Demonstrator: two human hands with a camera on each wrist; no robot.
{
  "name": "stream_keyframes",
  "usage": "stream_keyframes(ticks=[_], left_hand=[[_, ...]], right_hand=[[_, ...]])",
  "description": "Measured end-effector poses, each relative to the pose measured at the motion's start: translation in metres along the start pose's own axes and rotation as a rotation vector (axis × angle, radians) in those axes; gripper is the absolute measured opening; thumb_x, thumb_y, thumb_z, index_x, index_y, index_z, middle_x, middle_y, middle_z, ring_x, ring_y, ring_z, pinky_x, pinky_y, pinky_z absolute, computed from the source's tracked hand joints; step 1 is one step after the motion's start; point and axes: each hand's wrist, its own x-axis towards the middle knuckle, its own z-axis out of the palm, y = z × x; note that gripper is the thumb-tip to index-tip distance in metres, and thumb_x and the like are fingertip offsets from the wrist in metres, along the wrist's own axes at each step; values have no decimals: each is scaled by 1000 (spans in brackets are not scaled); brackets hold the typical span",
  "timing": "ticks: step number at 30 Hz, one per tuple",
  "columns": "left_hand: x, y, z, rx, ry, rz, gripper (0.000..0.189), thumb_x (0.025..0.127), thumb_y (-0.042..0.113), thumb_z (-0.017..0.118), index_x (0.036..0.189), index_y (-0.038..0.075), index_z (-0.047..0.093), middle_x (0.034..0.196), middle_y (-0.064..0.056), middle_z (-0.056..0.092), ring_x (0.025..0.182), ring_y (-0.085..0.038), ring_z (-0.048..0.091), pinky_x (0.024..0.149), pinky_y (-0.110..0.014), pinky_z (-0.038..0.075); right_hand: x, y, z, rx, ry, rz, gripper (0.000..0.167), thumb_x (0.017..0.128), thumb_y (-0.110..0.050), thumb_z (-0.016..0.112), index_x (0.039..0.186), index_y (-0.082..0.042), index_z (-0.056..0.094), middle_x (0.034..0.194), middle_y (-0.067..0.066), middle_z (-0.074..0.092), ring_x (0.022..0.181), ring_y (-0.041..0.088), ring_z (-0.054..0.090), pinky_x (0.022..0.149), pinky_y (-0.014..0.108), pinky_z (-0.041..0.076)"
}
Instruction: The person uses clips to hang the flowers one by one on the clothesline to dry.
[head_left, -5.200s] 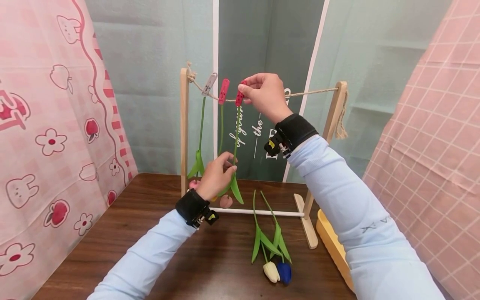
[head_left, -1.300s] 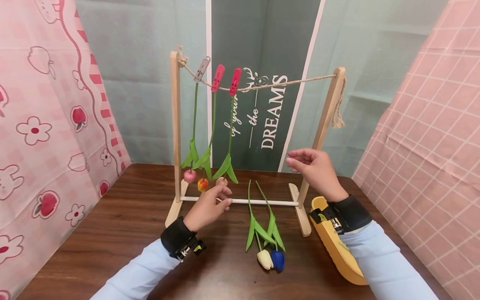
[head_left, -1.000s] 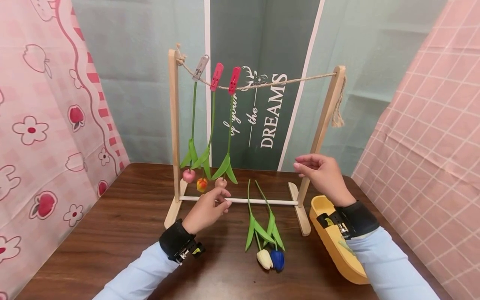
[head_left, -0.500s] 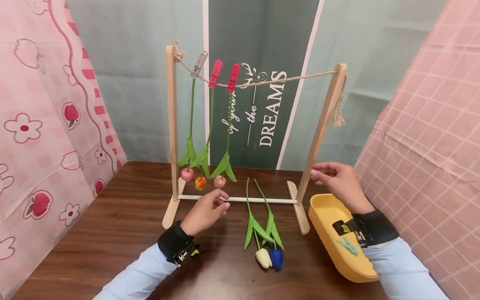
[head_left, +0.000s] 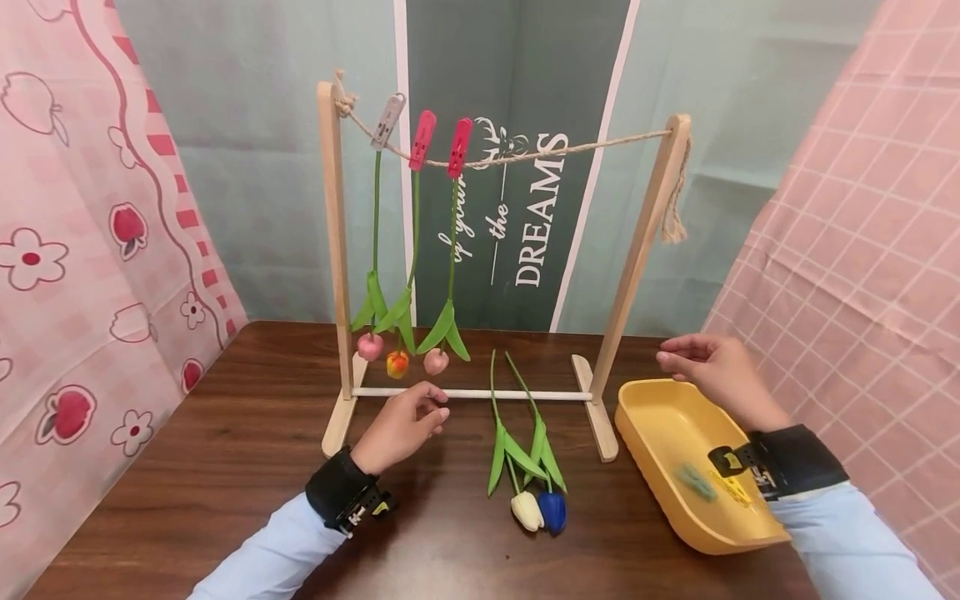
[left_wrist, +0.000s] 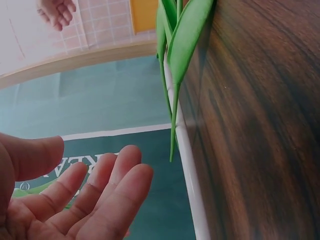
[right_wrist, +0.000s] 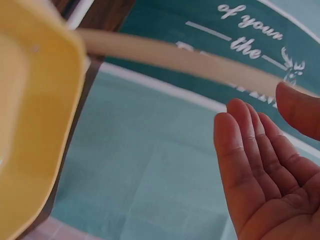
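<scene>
My left hand (head_left: pixel 401 427) hovers over the table below the hanging tulips, its fingers relaxed and holding nothing. Over the far end of the yellow tray (head_left: pixel 660 492) is my right hand (head_left: pixel 723 375), bare and loosely extended. Upside down from the rope (head_left: pixel 562 152) hang a pink tulip (head_left: pixel 370 347), an orange-yellow tulip (head_left: pixel 397 364) and a pale pink tulip (head_left: pixel 436 361). A grey clothespin (head_left: pixel 387 122), a pink clothespin (head_left: pixel 422 140) and a red clothespin (head_left: pixel 460 147) grip their stems. A white tulip (head_left: pixel 527 512) and a blue tulip (head_left: pixel 552 512) lie on the table.
Inside the tray lie a green clothespin (head_left: pixel 696 482) and a yellow clothespin (head_left: pixel 731 487). The wooden rack's right post (head_left: pixel 637 258) stands between the loose tulips and the tray. Patterned pink cloth (head_left: pixel 67 333) hangs at the left, and checked pink cloth (head_left: pixel 832 250) at the right.
After letting go of the red clothespin, my right hand has moved right and down to above the tray. My left hand has released the pale pink tulip's stem and dropped lower.
</scene>
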Motion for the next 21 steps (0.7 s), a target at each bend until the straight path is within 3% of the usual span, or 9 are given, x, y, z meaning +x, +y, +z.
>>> stream_keyframes(ticks=[6, 12, 21], left_hand=[[0, -4, 0, 13, -14, 1, 12, 94, 4, 63, 104, 1, 60, 81, -15, 64, 74, -32, 67, 62, -28, 50], [1, -5, -1, 13, -21, -2, 12, 94, 5, 63, 105, 2, 60, 80, -13, 64, 74, -31, 67, 62, -28, 51], [2, -10, 0, 46, -17, 5, 12, 93, 5, 64, 103, -1, 60, 78, -12, 65, 70, -26, 66, 61, -28, 51]], right_hand=[[-6, 17, -6, -188, -37, -15, 30, 93, -21, 68, 104, 8, 67, 89, 15, 70, 72, 17, 65, 60, 24, 51], [-7, 34, -9, -321, -94, -42, 28, 87, -16, 73, 96, 10, 67, 81, 10, 70, 71, 19, 63, 58, 27, 49], [-17, 58, 3, -420, -302, 5, 31, 77, -19, 81, 92, 5, 67, 78, 1, 66, 70, 15, 60, 63, 33, 49]])
